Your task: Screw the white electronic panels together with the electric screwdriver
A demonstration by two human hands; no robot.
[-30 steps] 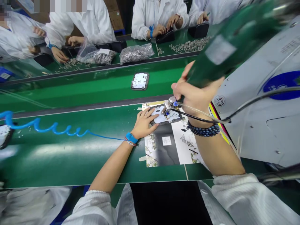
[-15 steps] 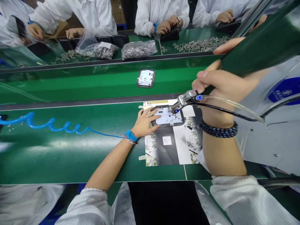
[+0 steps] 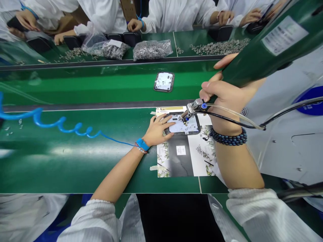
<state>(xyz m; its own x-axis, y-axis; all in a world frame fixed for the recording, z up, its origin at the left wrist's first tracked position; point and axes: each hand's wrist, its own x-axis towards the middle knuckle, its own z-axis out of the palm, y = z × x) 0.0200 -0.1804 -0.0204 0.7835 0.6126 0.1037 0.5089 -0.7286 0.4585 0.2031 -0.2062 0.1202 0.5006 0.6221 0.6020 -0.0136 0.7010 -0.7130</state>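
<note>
A white circuit board in a black frame (image 3: 190, 125) lies on a printed sheet (image 3: 180, 164) on the green bench. My left hand (image 3: 158, 130), with a blue wrist strap, rests spread over the board's left edge, fingers apart. My right hand (image 3: 225, 92) is wrapped round a large green power screwdriver (image 3: 262, 50), held at a slant. Its metal nozzle (image 3: 193, 108), with thin air tubes attached, has its tip over the left-centre part of the board. Whether the tip touches the board cannot be made out.
A second framed board (image 3: 164, 81) lies on the green conveyor. Bags of metal parts (image 3: 152, 50) and loose parts (image 3: 219, 47) are on the far bench, where people in white coats work. A blue coiled cord (image 3: 63, 124) runs to my left wrist. A grey machine (image 3: 285, 134) stands at right.
The screwdriver and my right hand have shifted slightly left, the tip moving left over the board. The conveyor board appears further right. Across the bench, a person's hands have moved apart.
</note>
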